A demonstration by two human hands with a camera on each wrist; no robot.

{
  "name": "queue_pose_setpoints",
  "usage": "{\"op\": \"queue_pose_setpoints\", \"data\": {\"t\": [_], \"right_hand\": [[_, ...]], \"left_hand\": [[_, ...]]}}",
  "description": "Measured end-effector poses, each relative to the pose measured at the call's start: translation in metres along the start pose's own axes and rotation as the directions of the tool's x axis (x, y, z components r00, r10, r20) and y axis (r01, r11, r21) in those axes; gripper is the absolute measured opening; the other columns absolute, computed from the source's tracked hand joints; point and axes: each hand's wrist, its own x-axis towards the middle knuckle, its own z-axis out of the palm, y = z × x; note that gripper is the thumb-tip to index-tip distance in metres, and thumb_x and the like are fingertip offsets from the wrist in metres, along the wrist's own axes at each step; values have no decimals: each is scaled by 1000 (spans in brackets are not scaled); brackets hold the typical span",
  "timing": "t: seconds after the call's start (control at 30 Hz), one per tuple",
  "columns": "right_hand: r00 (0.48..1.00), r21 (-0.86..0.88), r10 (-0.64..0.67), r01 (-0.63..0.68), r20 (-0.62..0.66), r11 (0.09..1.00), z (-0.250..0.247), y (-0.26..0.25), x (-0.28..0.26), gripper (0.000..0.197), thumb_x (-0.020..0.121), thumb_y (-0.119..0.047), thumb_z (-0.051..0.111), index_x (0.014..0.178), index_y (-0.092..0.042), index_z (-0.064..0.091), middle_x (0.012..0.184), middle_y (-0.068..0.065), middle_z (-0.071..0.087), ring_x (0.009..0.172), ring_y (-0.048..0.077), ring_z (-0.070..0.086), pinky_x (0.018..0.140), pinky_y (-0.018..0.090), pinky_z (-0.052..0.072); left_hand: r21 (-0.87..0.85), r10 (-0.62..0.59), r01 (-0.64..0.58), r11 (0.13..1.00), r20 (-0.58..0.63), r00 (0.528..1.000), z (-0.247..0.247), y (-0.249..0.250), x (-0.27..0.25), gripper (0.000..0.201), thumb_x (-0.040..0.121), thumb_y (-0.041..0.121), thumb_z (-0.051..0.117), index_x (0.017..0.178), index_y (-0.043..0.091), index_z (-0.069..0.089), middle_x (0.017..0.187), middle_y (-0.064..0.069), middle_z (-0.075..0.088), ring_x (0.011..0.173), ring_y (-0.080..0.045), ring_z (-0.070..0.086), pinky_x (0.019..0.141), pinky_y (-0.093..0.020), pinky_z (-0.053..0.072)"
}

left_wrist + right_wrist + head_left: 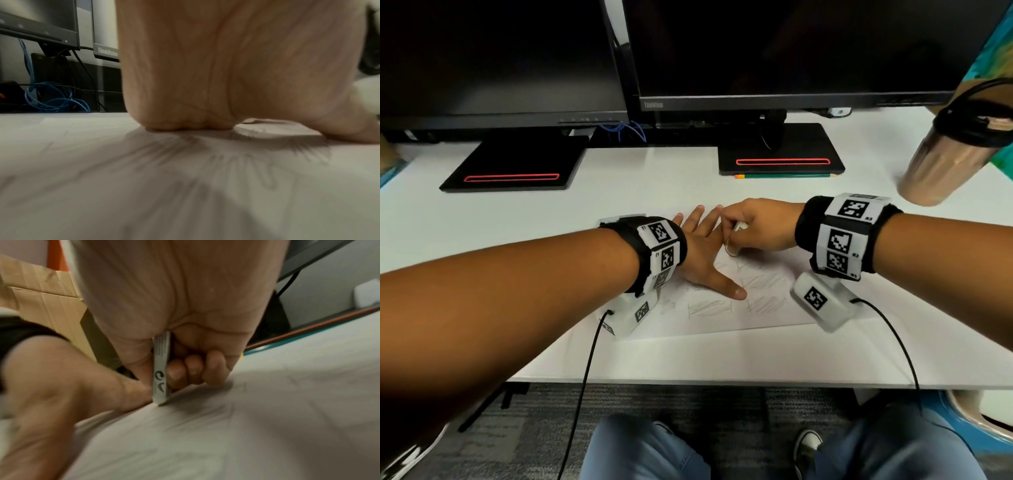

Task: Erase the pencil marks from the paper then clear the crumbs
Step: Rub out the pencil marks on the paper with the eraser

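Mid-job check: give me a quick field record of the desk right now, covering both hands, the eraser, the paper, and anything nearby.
left hand: flat on the paper, fingers spread, holding it down
right hand: grips the eraser, pressing its lower end to the sheet
eraser: white, sleeved, nearly upright, tip on the paper beside the left hand
paper: white sheet on the desk, several shaded pencil patches still unerased
crumbs: none discernible
pencil: green, lying by the right monitor base
tumbler: metal, far right
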Motion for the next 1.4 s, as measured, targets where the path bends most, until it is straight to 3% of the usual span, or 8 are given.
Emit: {"op": "queue_pose_setpoints", "data": {"t": [0.3,0.4,0.5,0.63,1.0,1.13,1.27,1.4], "right_hand": [[999,27,29,-28,-40,999,1,4,4,6,87,-19,61,84,-15,65,79,-14,66,83,9,61,77,25,47],[992,7,51,-50,-117,999,-1,9,6,8,85,-22,62,86,-14,65,88,-4,69,89,16,62,84,35,51],[999,63,21,-19,-35,998,2,5,2,7,88,-17,60,86,-13,65,85,-7,70,81,3,60,76,22,46],[990,54,48,-41,-131,998,0,11,4,6,85,-21,63,82,-16,64,86,-5,71,87,13,64,82,34,52],[999,71,49,-47,-18,996,-1,5,-2,7,86,-18,63,86,-12,67,83,-9,71,78,2,61,73,21,46],[992,60,83,-77,-97,995,-3,10,0,8,84,-21,65,86,-14,67,88,-4,71,85,12,63,85,35,53],[999,42,35,-34,-26,999,0,6,-3,8,86,-18,64,87,-11,67,84,-8,71,71,-3,60,66,15,43],[998,38,37,-35,-58,999,-2,6,-1,8,85,-17,64,87,-11,67,86,-7,72,79,5,61,71,21,46]], "left_hand": [[3,2,-2,1000,-9,1000,-1,1,-1,132,66,91,52,153,28,-24,160,1,-33,145,-25,-33,121,-52,-11],[-2,-5,5,1000,-7,1000,-1,1,-1,135,64,92,53,150,28,-31,159,1,-36,145,-24,-34,120,-51,-12],[-6,-3,3,1000,-4,1000,-1,0,-1,135,64,92,53,152,28,-28,159,1,-35,145,-24,-34,121,-51,-12],[3,-8,8,1000,-10,1000,-2,1,0,136,63,92,53,150,28,-30,159,2,-35,146,-24,-33,121,-51,-11],[-4,-2,2,1000,-3,1000,-3,2,-2,134,64,91,53,151,30,-28,159,1,-34,146,-24,-32,121,-51,-10],[5,-9,9,1000,-4,1000,-3,2,-1,137,63,92,52,150,27,-31,159,2,-35,146,-24,-32,121,-51,-10],[4,0,0,1000,0,1000,-2,1,-1,136,63,92,52,151,28,-30,159,1,-35,146,-24,-32,121,-50,-10],[0,0,0,1000,9,1000,-3,1,-3,134,65,91,52,151,28,-30,159,1,-35,146,-23,-32,121,-51,-9]]}}
